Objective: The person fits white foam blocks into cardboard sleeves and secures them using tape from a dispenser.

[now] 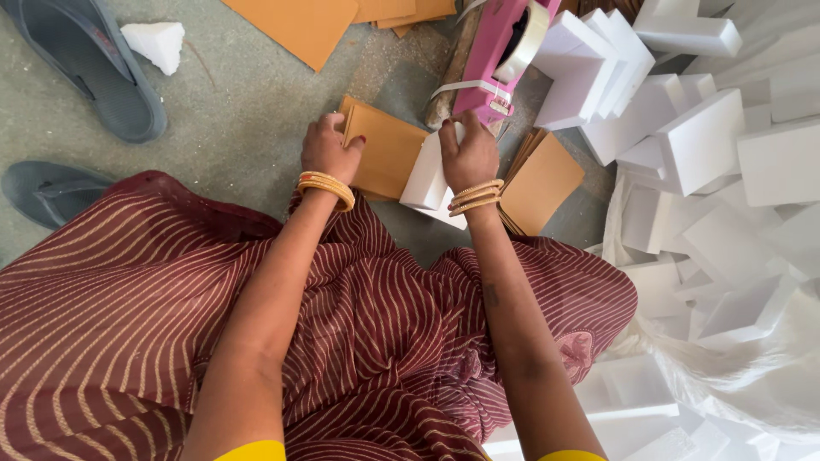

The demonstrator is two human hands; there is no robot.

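My left hand point(327, 149) grips the left edge of a stack of orange card sheets point(386, 154) lying on the floor. My right hand point(468, 155) holds a white foam block point(425, 177) upright between the two card stacks. Just beyond it stands a pink tape dispenser point(495, 64) with a roll of clear tape point(527, 38) and a loose strip hanging near my right fingers. A second stack of orange card sheets point(538, 183) lies to the right of my right wrist. Gold bangles sit on both wrists.
A big heap of white foam blocks point(709, 154) fills the right side, some on a white plastic sheet point(752, 376). More orange cards point(299, 26) lie at the top. Two grey sandals point(94, 68) and a foam scrap point(155, 43) sit at left. Striped maroon cloth point(128, 299) covers my lap.
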